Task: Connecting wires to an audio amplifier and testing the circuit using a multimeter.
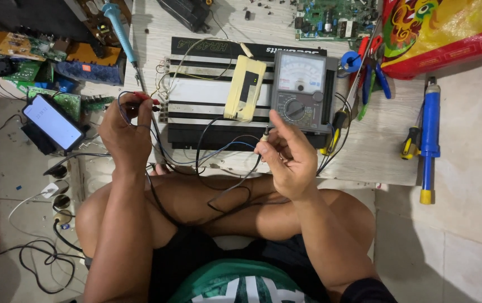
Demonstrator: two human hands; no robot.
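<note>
Person sits cross-legged at the counter's (375,163) near edge. Right hand (286,160) pinches a black probe (265,133), fingers closed on it, tip up near the meter (301,90). Left hand (124,130) is closed on the red probe (150,101), pressed at the amplifier's (207,95) left-end terminals. Judgement: keep the red tip steady on one terminal, leads clear, dial in view. Farther: phone (54,122) off the left edge, boards (336,19) at the far edge.

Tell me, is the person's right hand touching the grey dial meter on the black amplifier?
Apart. The head view shows the right hand pinching a thin black cable, its raised fingertip just below the analog meter, with a strip of the amplifier visible between.
</note>
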